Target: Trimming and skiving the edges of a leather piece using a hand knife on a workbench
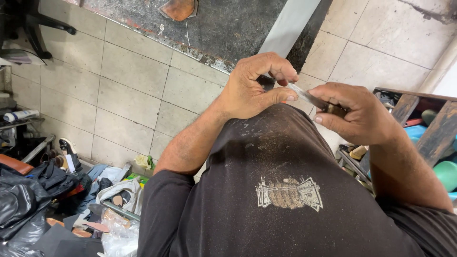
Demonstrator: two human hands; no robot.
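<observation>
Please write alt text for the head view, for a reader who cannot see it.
Seen from above, a person's left hand pinches the tip of a thin metal blade whose handle end the right hand holds, above a dusty black shirt. Beige floor tiles lie beyond.

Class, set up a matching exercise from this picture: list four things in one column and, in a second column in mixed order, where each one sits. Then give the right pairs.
Things:
1. left hand
2. right hand
3. white tube
4. green round object

Places:
A. far left, lying on a shelf edge
B. gripping the handle end of the thin metal blade
C. far right, beside the wooden crate
D. pinching near the tip of the blade, above the dark shirt

Pairs: 1-D, 2-B, 3-A, 4-C
</observation>
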